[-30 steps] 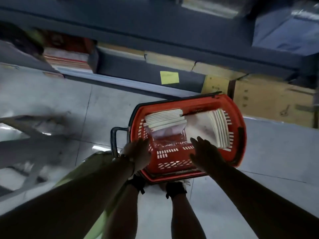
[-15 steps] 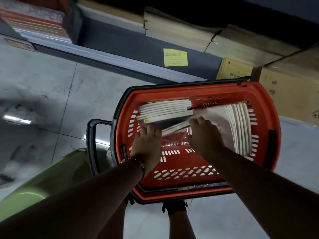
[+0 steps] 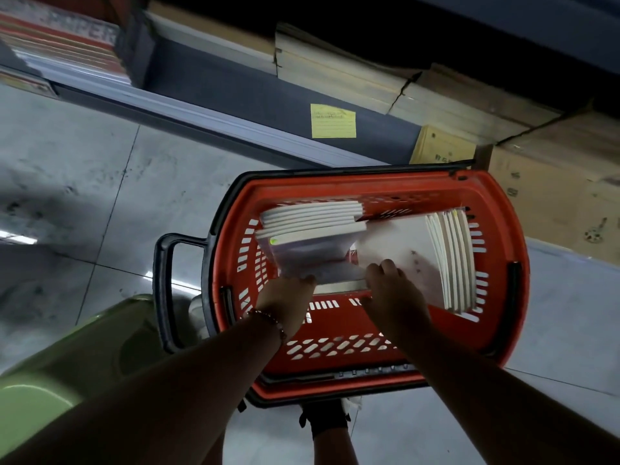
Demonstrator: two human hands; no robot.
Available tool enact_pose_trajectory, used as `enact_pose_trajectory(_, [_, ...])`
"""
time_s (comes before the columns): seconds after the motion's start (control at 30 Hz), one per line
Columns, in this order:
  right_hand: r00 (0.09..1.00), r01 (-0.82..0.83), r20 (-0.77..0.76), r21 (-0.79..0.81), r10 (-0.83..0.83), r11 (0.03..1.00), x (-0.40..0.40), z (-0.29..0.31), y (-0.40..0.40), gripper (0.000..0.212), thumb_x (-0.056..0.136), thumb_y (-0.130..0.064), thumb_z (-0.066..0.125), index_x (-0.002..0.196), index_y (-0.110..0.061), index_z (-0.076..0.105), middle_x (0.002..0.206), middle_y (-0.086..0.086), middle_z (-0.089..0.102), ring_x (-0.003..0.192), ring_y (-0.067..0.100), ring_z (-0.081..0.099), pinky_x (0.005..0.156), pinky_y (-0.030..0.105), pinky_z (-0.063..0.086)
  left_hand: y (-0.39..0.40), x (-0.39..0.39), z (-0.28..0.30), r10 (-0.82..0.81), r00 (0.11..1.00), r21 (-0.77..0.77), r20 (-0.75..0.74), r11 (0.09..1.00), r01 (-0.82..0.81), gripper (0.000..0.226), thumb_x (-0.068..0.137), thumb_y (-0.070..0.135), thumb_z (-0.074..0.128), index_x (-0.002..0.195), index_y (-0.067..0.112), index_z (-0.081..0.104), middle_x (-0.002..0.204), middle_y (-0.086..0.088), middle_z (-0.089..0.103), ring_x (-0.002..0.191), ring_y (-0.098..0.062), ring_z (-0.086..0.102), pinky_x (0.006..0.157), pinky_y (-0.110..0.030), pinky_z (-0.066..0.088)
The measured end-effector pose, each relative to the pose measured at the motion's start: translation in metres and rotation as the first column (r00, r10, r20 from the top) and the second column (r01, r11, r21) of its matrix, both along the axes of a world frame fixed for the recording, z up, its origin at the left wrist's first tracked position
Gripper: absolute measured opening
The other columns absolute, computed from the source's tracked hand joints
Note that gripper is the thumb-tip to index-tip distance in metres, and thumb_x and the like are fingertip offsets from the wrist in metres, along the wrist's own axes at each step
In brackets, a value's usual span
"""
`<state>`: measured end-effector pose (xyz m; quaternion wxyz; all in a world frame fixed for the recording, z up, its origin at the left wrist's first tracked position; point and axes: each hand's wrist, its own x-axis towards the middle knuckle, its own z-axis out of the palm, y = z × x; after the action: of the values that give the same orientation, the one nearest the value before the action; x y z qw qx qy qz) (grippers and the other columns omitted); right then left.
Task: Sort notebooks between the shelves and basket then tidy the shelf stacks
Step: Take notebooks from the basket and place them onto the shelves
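A red plastic basket [image 3: 503, 330] with a black rim stands on the floor below me. Inside, a stack of white-edged notebooks [image 3: 312, 218] lies at the left, and several more notebooks [image 3: 453, 260] stand on edge along the right wall. A plastic-wrapped pack of notebooks [image 3: 312, 260] is tilted up in the middle. My left hand [image 3: 285, 305] grips its near left corner. My right hand [image 3: 392, 290] holds its near right edge.
A low grey shelf [image 3: 235, 95] with a yellow label [image 3: 332, 120] runs behind the basket. Red-striped notebooks [image 3: 63, 45] are stacked at its left; cardboard boxes [image 3: 553, 196] sit at the right. A green stool [image 3: 67, 380] stands by my left arm. The basket's black handle [image 3: 167, 290] sticks out left.
Both hands reached down into the basket and took hold of the wrapped pack. The pack has tipped up off the basket floor. My view has dropped closer to the basket.
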<state>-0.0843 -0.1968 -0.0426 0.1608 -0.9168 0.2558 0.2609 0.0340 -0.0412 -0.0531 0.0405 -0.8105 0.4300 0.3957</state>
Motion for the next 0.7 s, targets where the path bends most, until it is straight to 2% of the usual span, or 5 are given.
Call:
enact_pose_trajectory(0.13, [0.973, 0.224, 0.038, 0.061, -0.227, 0.973, -0.002, 0.020, -0.008, 0.064, 0.080, -0.034, 0.078, 0.131, -0.015, 0.044, 0.128, 0.011, 0.052, 0.110, 0.024, 0.055, 0.080, 0.030, 0.051, 0.011, 0.021, 0.030, 0.142, 0.985, -0.074, -0.096, 0.986, -0.150, 0.047, 0.096, 0.004, 0.049, 0.140, 0.019, 0.045, 0.121, -0.005, 0.064, 0.107, -0.019, 0.064, 0.078, -0.024, 0.054])
enact_pose_trajectory(0.27, [0.865, 0.493, -0.123, 0.384, -0.486, 0.781, 0.008, 0.054, -0.019, 0.099, 0.059, -0.046, 0.089, 0.144, -0.022, 0.043, 0.138, 0.004, 0.047, 0.126, 0.024, 0.049, 0.101, 0.041, 0.048, 0.021, 0.046, 0.094, 0.166, 0.963, -0.175, -0.211, 0.963, -0.204, 0.030, 0.102, 0.024, 0.047, 0.132, 0.026, 0.052, 0.116, 0.003, 0.066, 0.101, -0.009, 0.066, 0.069, -0.010, 0.041])
enact_pose_trajectory(0.47, [0.784, 0.534, -0.200, 0.700, -0.588, 0.474, 0.030, 0.160, -0.018, 0.036, 0.077, -0.028, 0.083, 0.111, -0.027, 0.069, 0.102, -0.009, 0.075, 0.098, 0.010, 0.069, 0.091, 0.033, 0.054, 0.038, 0.097, 0.210, 0.251, 0.903, -0.262, -0.350, 0.899, -0.352, 0.026, 0.094, 0.035, 0.063, 0.121, 0.032, 0.063, 0.092, 0.022, 0.066, 0.081, 0.007, 0.064, 0.070, -0.013, 0.053])
enact_pose_trajectory(0.6, [0.714, 0.523, -0.181, 0.780, -0.676, 0.344, 0.047, 0.257, -0.003, 0.026, 0.085, -0.014, 0.075, 0.108, -0.026, 0.069, 0.098, -0.013, 0.075, 0.087, 0.000, 0.071, 0.076, 0.016, 0.055, 0.049, 0.131, 0.298, 0.293, 0.799, -0.322, -0.525, 0.800, -0.506, 0.036, 0.072, 0.059, 0.070, 0.094, 0.031, 0.071, 0.090, 0.009, 0.070, 0.084, -0.010, 0.068, 0.075, -0.036, 0.057])
enact_pose_trajectory(0.7, [0.645, 0.509, -0.162, 0.820, -0.747, 0.262, 0.054, 0.325, 0.017, 0.024, 0.088, -0.014, 0.071, 0.104, -0.032, 0.068, 0.098, -0.018, 0.074, 0.091, -0.002, 0.070, 0.071, 0.012, 0.052, 0.058, 0.144, 0.353, 0.410, 0.675, -0.343, -0.614, 0.632, -0.695, 0.032, 0.067, 0.041, 0.087, 0.092, 0.028, 0.072, 0.093, 0.005, 0.072, 0.084, -0.012, 0.070, 0.072, -0.030, 0.058])
